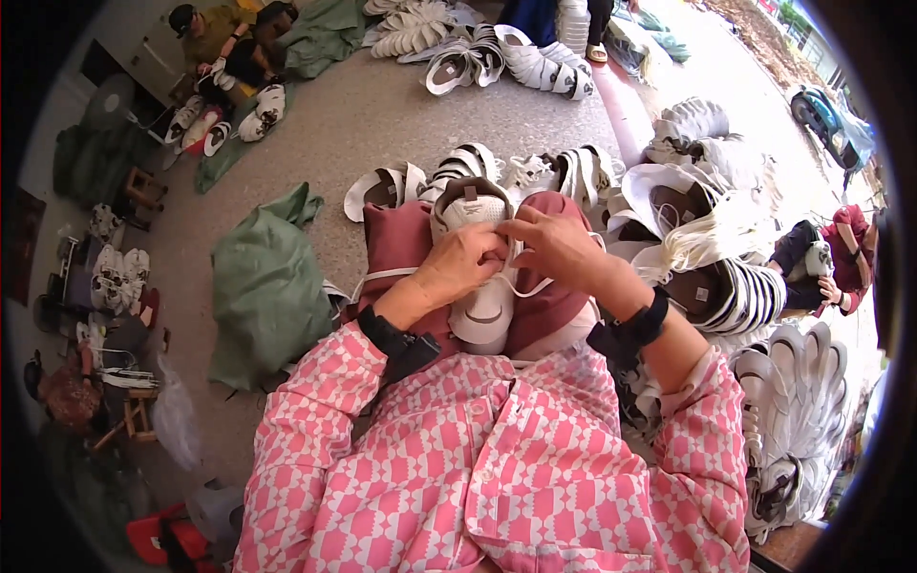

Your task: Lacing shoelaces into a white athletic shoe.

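Nearest to us is our pink-and-white patterned shirt (420,468), with dark bands around both our wrists. Just past it, between our maroon-trousered knees (396,234), we have a white sneaker upper (482,323), its rounded toe toward us and its brown-lined opening away from us. Our left hand (458,263) lies across its lacing area, fingers curled in; our right hand (556,246) meets it from the other side, index finger reaching toward the left hand and other fingers bent. A white shoelace (384,274) crosses our left knee, and more lace loops out under our right hand. The fingertips overlap, so we cannot tell whether either hand pinches the lace.

To our left a green cloth sack (267,291) sits on the speckled floor. Beyond our knees stands a row of nested white uppers (465,164), and at our right a striped stack (745,298) lies under a bundle of pale laces (712,236). Farther right sits a co-worker in dark red (850,258). Farthest off, we see a capped co-worker (205,38) at upper left and more uppers (544,67) heaped ahead.
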The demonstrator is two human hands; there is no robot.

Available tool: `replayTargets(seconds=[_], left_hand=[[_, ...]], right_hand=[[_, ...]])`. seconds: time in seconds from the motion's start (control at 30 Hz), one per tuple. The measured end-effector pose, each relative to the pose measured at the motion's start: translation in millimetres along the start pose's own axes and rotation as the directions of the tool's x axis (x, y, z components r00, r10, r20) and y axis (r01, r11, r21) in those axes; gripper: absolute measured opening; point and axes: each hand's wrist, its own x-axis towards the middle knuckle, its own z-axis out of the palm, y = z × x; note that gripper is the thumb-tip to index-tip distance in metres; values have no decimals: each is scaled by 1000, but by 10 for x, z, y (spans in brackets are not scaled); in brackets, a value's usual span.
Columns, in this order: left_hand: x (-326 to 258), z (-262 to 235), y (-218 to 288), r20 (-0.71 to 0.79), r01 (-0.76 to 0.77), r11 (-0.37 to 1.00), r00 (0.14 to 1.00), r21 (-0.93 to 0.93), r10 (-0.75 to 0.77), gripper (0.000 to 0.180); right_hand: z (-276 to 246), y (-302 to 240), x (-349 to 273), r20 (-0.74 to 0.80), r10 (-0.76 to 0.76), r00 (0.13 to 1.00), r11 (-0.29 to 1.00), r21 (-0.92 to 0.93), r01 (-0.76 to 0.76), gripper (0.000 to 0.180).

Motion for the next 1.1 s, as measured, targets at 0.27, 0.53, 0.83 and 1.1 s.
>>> replayTargets(seconds=[0.27,0.53,0.83,1.1], left_hand=[[-55,-29,-12,-113,-150,966,978,212,177,5],[-255,-2067,-877,-766,458,725,626,515,149,17],[-990,-2366,-1296,-841,648,737,496,192,-217,27],[-811,-845,-473,-498,235,907,867,350,-33,33]], right_hand=[[-108,129,122,18,-241,970,969,59,240,24],[-56,99,172,73,-166,984,986,21,165,20],[70,94,-52,-126,-13,992,952,301,50,21],[27,-429,-283,177,642,746,526,605,-597,29]])
